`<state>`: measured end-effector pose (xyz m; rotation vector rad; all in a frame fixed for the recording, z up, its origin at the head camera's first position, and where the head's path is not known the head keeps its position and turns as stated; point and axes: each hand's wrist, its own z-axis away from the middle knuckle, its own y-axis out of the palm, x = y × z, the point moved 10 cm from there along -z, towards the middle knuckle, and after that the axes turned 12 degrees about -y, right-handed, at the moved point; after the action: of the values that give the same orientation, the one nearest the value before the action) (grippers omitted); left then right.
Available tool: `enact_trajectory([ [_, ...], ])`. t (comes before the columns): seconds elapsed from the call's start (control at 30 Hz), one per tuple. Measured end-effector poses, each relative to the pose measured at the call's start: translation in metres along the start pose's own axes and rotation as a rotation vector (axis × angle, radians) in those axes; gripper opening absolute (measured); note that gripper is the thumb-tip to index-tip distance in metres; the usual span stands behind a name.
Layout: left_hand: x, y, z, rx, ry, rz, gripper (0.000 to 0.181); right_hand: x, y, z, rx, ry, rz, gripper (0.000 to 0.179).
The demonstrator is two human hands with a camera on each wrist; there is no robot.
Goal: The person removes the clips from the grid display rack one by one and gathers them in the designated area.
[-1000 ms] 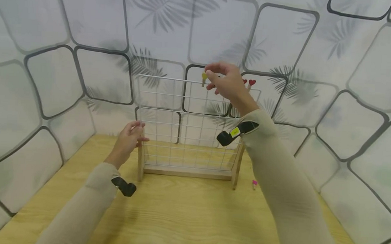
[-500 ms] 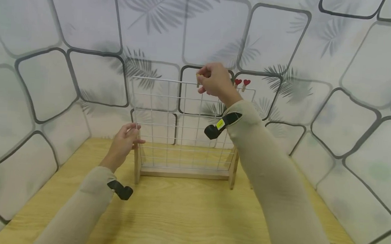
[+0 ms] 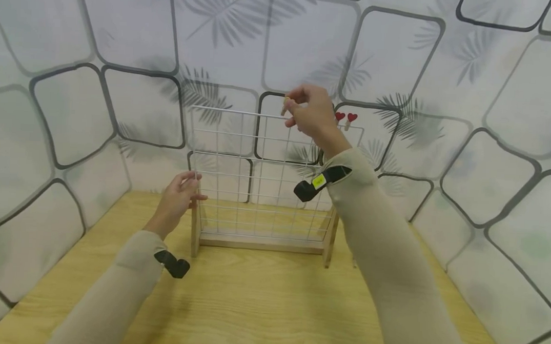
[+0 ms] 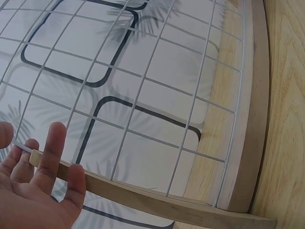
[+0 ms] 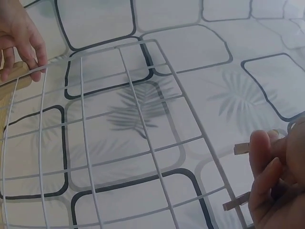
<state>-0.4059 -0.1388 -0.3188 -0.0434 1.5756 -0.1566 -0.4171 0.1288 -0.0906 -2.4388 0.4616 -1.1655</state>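
My right hand [image 3: 312, 112] pinches a small wooden clothespin with a yellow top [image 3: 285, 105] between thumb and fingers. It tilts just above the top wire of a white wire grid rack [image 3: 263, 136]. In the right wrist view the wooden end of this clothespin [image 5: 242, 149] pokes out of the fingers, apart from the wire. Below it a second clothespin [image 5: 235, 202] sits on the wire, partly covered by the hand. My left hand [image 3: 176, 201] holds the rack's left side edge where the wire meets the wooden post [image 4: 138, 194].
Two red heart clothespins [image 3: 351, 118] stand on the top wire to the right of the right hand. The rack's wooden base [image 3: 260, 243] rests on a wood-grain table [image 3: 260, 305]. Patterned fabric [image 3: 313, 45] hangs close behind and at both sides.
The right hand's fingers have closed on the yellow clothespin, which was upright on the top wire, and lifted it slightly. A pink clothespin on the table is now hidden behind the right sleeve.
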Motion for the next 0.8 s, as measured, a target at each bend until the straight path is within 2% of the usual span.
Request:
enact_trajectory([
  [0.2, 0.001, 0.000, -0.001, -0.005, 0.003, -0.007, 0.054, -0.006, -0.015, 0.022, 0.012, -0.050, -0.022, 0.024],
  [0.4, 0.000, -0.003, -0.002, -0.008, -0.002, -0.015, 0.055, -0.022, -0.029, 0.049, 0.024, -0.095, -0.065, 0.024],
  [0.6, -0.002, -0.003, -0.002, -0.006, -0.018, -0.003, 0.056, -0.056, -0.046, 0.083, 0.049, -0.054, -0.104, 0.027],
  [0.8, 0.000, -0.002, -0.001, -0.009, -0.015, 0.000, 0.055, -0.102, -0.068, 0.117, 0.069, 0.018, -0.062, 0.033],
])
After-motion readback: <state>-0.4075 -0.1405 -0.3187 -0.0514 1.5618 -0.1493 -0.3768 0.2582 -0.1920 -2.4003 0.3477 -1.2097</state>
